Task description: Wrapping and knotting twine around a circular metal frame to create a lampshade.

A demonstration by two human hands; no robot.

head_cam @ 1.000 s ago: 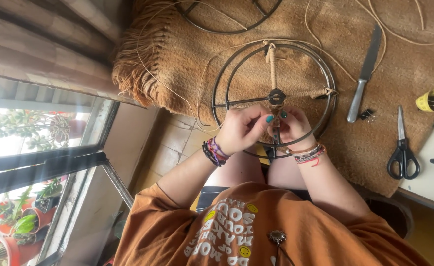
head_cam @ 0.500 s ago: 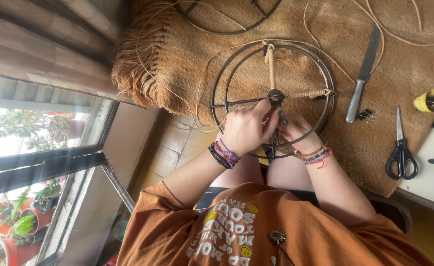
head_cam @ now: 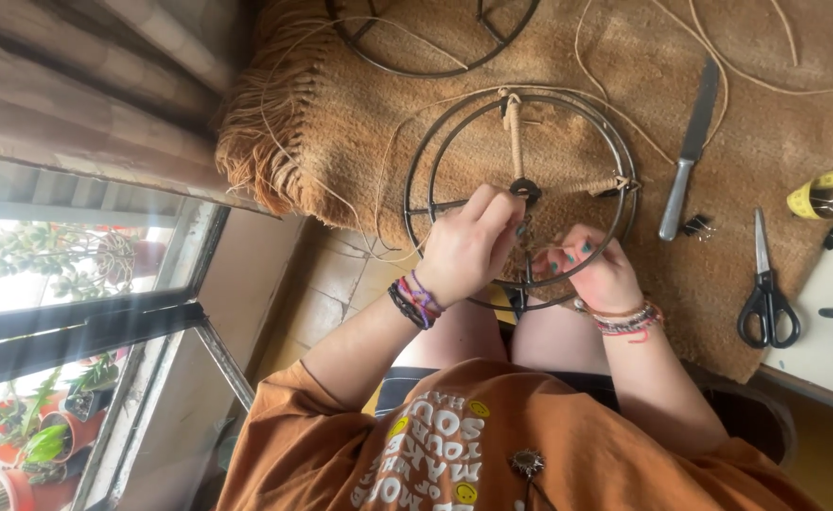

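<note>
Work item: round metal frame (head_cam: 416,180), double ring with spokes, frame centre, lying on brown fringed mat (head_cam: 341,123).

Done: upper spoke (head_cam: 514,132) and right spoke (head_cam: 605,185) wrapped in tan cord (head_cam: 393,142).

Left: left spoke and lower spoke appear bare; rings unwrapped.

Left hand (head_cam: 468,248): fingers pinched near hub.

Right hand (head_cam: 596,270): fingers curled at lower spoke; held item too small to tell.

Unused: knife (head_cam: 691,151), scissors (head_cam: 766,284), right of frame.

Home craft corner: woven fringed mat (head_cam: 359,104), window (head_cam: 76,312), potted plants (head_cam: 38,445), scissors (head_cam: 766,293).
</note>
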